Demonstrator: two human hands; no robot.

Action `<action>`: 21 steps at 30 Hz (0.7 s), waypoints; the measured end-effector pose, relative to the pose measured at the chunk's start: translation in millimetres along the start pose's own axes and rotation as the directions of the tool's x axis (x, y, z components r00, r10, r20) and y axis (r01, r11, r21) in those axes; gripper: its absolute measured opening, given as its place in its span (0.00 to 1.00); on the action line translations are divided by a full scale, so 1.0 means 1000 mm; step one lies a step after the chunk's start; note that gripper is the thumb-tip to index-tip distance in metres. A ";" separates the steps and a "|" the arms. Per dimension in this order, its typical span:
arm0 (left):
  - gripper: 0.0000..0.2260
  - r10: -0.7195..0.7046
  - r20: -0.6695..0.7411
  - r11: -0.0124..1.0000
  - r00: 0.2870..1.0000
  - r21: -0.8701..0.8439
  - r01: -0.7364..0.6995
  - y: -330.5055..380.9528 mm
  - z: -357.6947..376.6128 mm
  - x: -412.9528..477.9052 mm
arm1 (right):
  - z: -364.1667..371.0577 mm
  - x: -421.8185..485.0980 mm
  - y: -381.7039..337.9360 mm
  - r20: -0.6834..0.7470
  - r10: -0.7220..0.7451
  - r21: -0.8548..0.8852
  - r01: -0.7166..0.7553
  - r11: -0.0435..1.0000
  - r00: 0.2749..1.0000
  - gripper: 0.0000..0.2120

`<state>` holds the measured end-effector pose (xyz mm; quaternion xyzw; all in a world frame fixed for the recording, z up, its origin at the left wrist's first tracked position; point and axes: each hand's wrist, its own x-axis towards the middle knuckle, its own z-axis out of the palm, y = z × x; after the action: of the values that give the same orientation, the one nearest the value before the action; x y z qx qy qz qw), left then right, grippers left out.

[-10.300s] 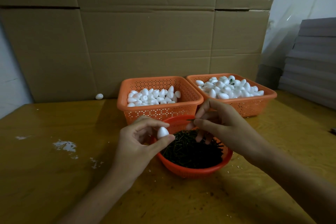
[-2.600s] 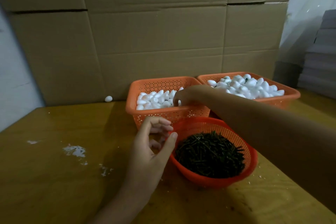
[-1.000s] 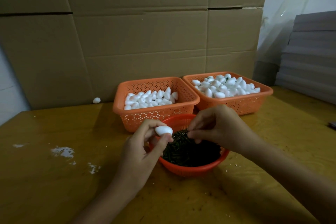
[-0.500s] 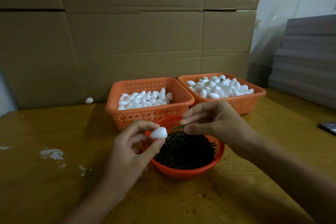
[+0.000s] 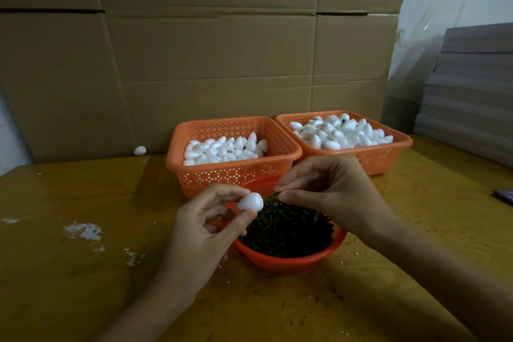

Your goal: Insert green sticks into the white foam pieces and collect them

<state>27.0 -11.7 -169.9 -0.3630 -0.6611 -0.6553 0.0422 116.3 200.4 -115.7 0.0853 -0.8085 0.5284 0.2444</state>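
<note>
Half a second ago a gap separated them; now the thin green stick (image 5: 269,196), pinched in the grip of the right hand (image 5: 330,194), has reached the blunt end of the white egg-shaped foam piece (image 5: 250,201). The grip of the left hand (image 5: 205,228) clamps that piece between thumb and fingertips at frame centre. Insertion seems to be starting; how deep the tip sits I cannot tell. Below them, the round orange mesh bowl (image 5: 280,264) holds a heap of dark green sticks (image 5: 286,233). Behind it, the left square orange basket (image 5: 230,178) is part filled with plain foam pieces (image 5: 222,148). The right square orange basket (image 5: 380,158) is heaped higher with foam pieces, a few showing green, so these are likely finished ones. All three stand on the yellow-brown worktop (image 5: 83,272).
</note>
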 end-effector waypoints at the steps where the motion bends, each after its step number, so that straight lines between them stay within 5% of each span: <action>1: 0.11 -0.002 -0.002 1.000 1.000 -0.003 0.002 0.000 0.000 0.000 | 0.000 0.000 -0.001 -0.012 -0.013 0.006 0.013 1.000 1.000 0.11; 10: 0.11 0.007 0.001 1.000 1.000 0.012 -0.007 0.000 0.000 -0.001 | 0.005 -0.003 -0.001 0.009 -0.013 -0.043 0.014 0.999 1.000 0.10; 21: 0.12 0.017 0.005 0.999 1.000 0.038 -0.017 0.000 -0.001 -0.002 | 0.020 -0.013 0.000 -0.024 -0.166 -0.381 0.144 0.913 0.986 0.09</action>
<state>28.1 -13.3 -171.3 -0.3693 -0.6706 -0.6412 0.0530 121.6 181.5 -128.8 0.0856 -0.8786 0.3439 0.3200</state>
